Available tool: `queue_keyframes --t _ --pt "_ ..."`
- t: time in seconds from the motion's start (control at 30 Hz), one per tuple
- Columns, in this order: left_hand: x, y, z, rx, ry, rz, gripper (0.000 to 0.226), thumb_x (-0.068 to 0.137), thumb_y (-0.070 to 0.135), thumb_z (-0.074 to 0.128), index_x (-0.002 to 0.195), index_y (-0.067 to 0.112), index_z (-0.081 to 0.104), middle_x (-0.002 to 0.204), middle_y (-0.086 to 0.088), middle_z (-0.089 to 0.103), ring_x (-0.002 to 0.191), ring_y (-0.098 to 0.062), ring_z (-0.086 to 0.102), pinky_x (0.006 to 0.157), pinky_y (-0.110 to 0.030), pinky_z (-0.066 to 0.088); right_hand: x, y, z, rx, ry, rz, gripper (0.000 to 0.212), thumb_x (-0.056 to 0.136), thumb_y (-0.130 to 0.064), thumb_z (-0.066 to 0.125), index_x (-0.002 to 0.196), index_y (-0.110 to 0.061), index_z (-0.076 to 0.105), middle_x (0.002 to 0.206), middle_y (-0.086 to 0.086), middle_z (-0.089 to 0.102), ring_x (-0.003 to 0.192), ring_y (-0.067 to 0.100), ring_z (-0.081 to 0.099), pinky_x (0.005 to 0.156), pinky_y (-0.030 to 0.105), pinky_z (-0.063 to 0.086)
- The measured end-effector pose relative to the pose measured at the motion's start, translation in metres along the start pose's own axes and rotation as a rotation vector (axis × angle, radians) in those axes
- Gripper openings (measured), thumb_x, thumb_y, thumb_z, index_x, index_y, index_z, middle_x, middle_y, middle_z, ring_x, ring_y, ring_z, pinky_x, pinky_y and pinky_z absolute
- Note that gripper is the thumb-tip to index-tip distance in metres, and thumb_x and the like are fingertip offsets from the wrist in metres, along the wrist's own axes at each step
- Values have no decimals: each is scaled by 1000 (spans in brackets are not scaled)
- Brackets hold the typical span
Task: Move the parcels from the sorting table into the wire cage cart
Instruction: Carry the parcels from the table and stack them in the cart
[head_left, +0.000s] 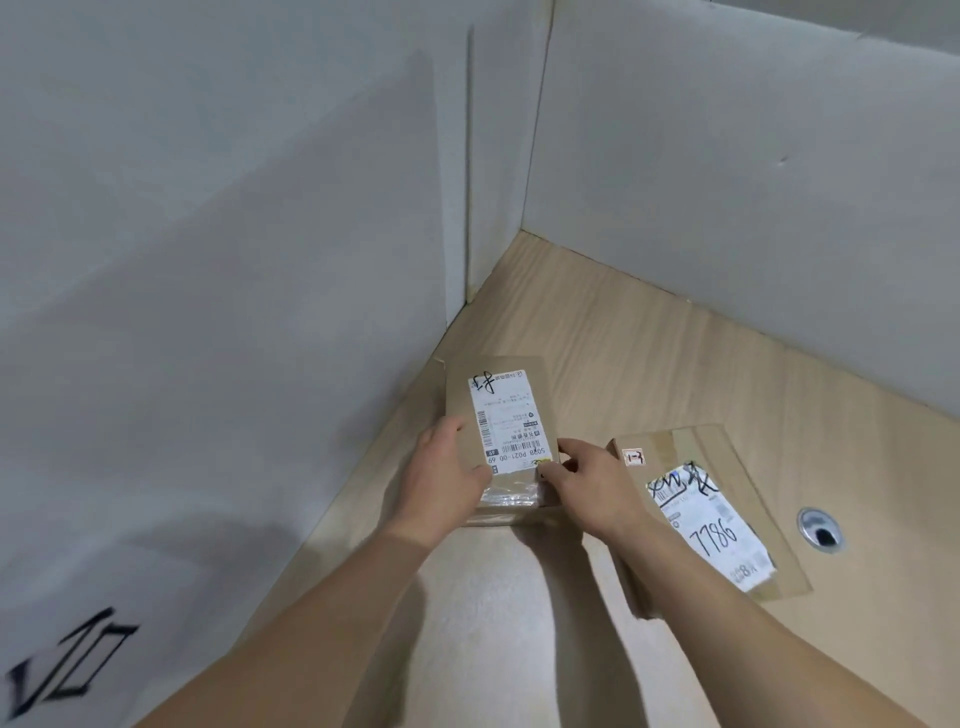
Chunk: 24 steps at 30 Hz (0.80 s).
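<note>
We've got both hands on the near end of the small parcel (498, 431) by the worktop (649, 364) corner; left hand (447, 478) & right hand (587, 483) fingers curl round it; long axis runs away from us; 2nd parcel (727, 499) just right.

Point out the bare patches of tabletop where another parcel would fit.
Bare wood lies between the held parcel, the back wall panel and the second parcel. More lies near the viewer, between the two forearms. It is tight where the left hand and right hand grip the parcel against the left panel, and beside the cable hole.
</note>
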<state>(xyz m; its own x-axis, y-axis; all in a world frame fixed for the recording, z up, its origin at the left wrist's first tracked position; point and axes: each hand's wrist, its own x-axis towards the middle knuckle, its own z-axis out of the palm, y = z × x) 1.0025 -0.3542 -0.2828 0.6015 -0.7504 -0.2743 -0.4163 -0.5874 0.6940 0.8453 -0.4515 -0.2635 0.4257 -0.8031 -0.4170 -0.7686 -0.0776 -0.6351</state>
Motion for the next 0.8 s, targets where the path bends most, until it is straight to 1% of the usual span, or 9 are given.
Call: queue_keyframes --t 0.07,0.17,0.33,0.43,0.5,0.57,0.63,0.73,0.8 --pt "-5 -4 -6 -71 -38 -62 62 71 30 70 128 42 48 123 14 64 105 -13 64 91 -38 54 -12 6 -2 4 38 -7 26 95 -29 60 115 -17 72 92 5 75 93 25 67 88 36 52" --pt "-6 -7 -13 -209 -71 -162 55 69 32 75 110 48 42 97 23 65 88 -8 68 84 -39 58 -28 20 -20 35 263 12 43 95 -30 61 136 -15 63 114 4 72 111 24 62 96 33 45" --pt "5 -8 -11 -470 -181 -240 37 73 8 78 97 32 62 105 4 74 91 -25 73 78 -52 60 -36 72 -70 -65 433 148 59 91 -33 65 145 -13 52 141 10 57 130 31 52 102 39 42" --pt "8 -3 -12 -518 -225 -247 45 83 -9 70 108 26 60 108 0 72 87 -26 71 62 -36 56 -43 99 -85 -144 392 285 43 82 -36 69 119 -15 60 122 12 60 113 36 56 88 44 49" --pt "10 -1 -12 -485 -268 -216 52 83 -15 67 116 24 58 108 -2 72 80 -19 69 59 -29 53 -50 114 -86 -134 374 343 30 73 -40 70 87 -21 51 99 7 60 87 31 58 69 39 48" --pt "12 2 -10 -415 -321 -177 60 82 -17 67 125 23 58 105 -2 72 76 -12 68 60 -25 52 -57 121 -84 -100 341 371 35 72 -42 70 80 -22 43 90 5 59 76 25 57 61 36 42" --pt "13 4 -7 -369 -368 -163 66 80 -18 68 134 18 57 96 2 71 77 -11 68 63 -24 52 -61 124 -83 -128 349 377 34 75 -41 72 87 -22 47 95 4 58 83 26 58 66 38 45" --pt "13 5 -3 -334 -396 -163 66 78 -18 69 136 12 57 93 2 72 78 -15 69 65 -25 52 -65 119 -77 -268 444 261 56 81 -38 71 131 -17 55 130 11 53 123 35 51 91 44 46" --pt "8 5 -2 -314 -407 -185 68 77 -17 71 136 14 56 97 0 73 80 -17 70 62 -25 51 -70 102 -67 -163 505 102 58 88 -35 65 141 -13 54 146 13 50 135 34 46 103 43 43"
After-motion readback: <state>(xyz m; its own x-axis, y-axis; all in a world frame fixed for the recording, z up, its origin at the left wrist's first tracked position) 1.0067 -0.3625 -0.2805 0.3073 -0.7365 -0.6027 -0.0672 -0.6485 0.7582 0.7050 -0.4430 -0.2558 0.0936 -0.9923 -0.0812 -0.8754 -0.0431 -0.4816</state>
